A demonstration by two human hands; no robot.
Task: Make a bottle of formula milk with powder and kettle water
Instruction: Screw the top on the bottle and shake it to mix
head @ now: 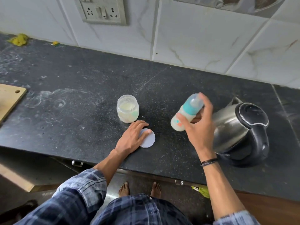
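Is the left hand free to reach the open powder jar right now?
Likely yes. The left hand lies on the lid, gripping nothing, and the jar stands just past its fingertips with nothing between.

L hand (134, 138) lies palm down on the desk (81, 88) by its near edge, fingers straight & a bit spread, fingertips resting on a round lid (150, 140). L forearm is bare, checked sleeve (84, 189) pushed up to the elbow. R hand (198, 125) is raised, back to the camera, fingers & thumb wrapped round a tilted bottle (186, 112). R wrist carries dark bands (208, 161); R forearm is bare too.
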